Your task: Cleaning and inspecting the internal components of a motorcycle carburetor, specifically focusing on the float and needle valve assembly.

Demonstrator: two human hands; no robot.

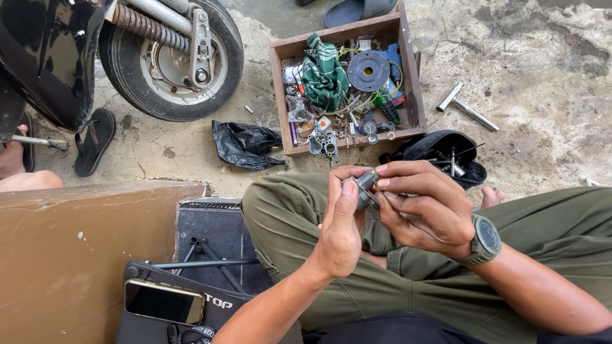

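Observation:
Both my hands meet over my lap, above olive-green trousers (pixel 287 210). A small grey metal part (pixel 365 186) is held between them. My left hand (pixel 341 220) grips it from the left with thumb and fingers curled round it. My right hand (pixel 424 207), with a dark watch (pixel 484 241) on its wrist, pinches the part from the right with the fingertips. Most of the part is hidden by the fingers.
A wooden box (pixel 279 83) of parts, wires and a green cloth (pixel 324 76) sits on the concrete ahead. A scooter wheel (pixel 172 60) is at far left, a black bag (pixel 245 145) and a T-shaped wrench (pixel 465 107) nearby. A phone (pixel 164 302) lies on a black case, a brown board (pixel 70 255) at left.

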